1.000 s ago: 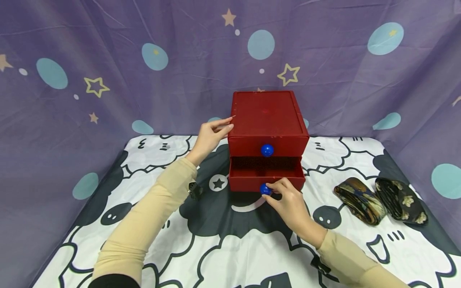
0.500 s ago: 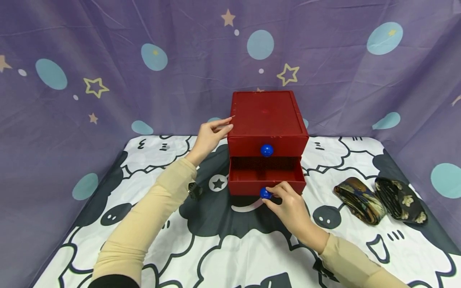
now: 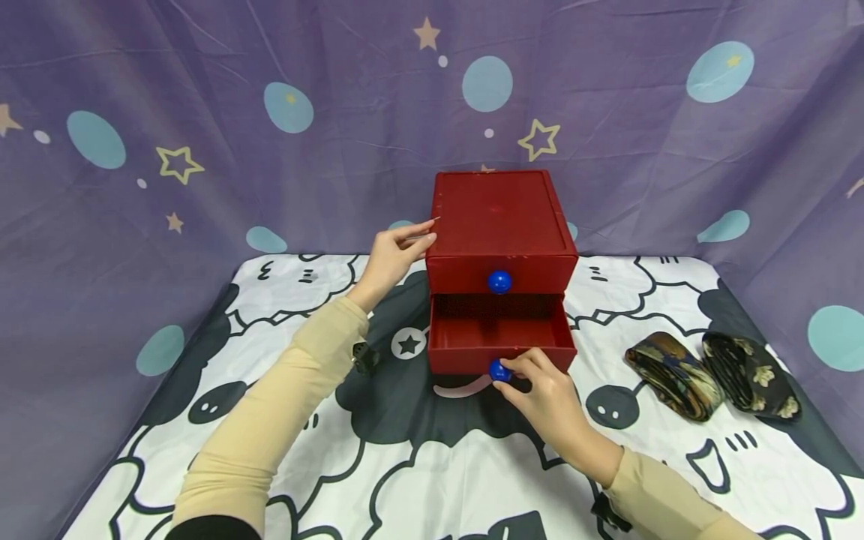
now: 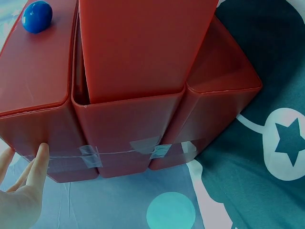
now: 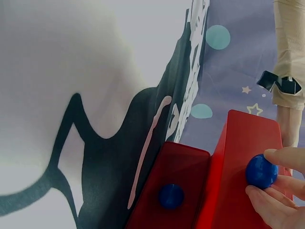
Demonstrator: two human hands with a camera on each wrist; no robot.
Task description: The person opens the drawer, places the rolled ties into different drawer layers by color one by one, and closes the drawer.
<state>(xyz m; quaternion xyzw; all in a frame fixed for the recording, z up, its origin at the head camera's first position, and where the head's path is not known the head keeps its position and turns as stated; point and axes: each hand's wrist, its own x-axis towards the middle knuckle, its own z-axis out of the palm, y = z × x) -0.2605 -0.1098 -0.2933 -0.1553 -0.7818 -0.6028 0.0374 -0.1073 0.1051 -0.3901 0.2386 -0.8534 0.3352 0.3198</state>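
A red cabinet (image 3: 498,214) with blue ball knobs stands at the back of the table. Its middle drawer (image 3: 451,363) is pulled out, and no contents show inside. My right hand (image 3: 553,401) pinches that drawer's knob (image 3: 499,370) between thumb and fingers; the right wrist view shows the same blue knob (image 5: 261,171) held. Extended fingers of my left hand (image 3: 394,259) rest against the cabinet's upper left side. In the left wrist view the left hand (image 4: 24,195) lies along the top section. The top drawer (image 3: 462,276) sits closed.
Below the pulled drawer, the right wrist view shows a closed bottom drawer (image 5: 187,174) with its own knob. Two folded patterned cloths, one brownish (image 3: 675,375) and one black with flowers (image 3: 752,375), lie at the right. A purple curtain (image 3: 364,150) hangs behind the cabinet.
My right hand has drawn the middle drawer further out toward me, so more of its inside shows. The left hand has stayed at the cabinet's side.
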